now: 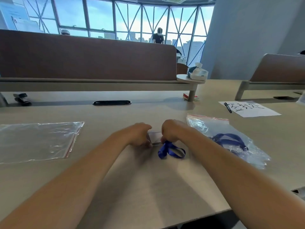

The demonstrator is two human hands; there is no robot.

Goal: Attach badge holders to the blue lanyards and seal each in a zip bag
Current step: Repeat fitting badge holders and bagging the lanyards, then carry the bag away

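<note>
A clear badge holder lies between my hands at the middle of the beige table. My left hand grips its left end with curled fingers. My right hand pinches the top of a blue lanyard at the holder's right edge; the lanyard's loops trail onto the table below. The clip is hidden under my fingers. A zip bag with a red seal strip lies to the right and holds another blue lanyard. An empty flat zip bag lies at the left.
A white paper with handwriting and a black pen lie at the far right. A brown desk divider runs across the back, with a cable slot before it and a tissue box on a round shelf. A person stands by the window.
</note>
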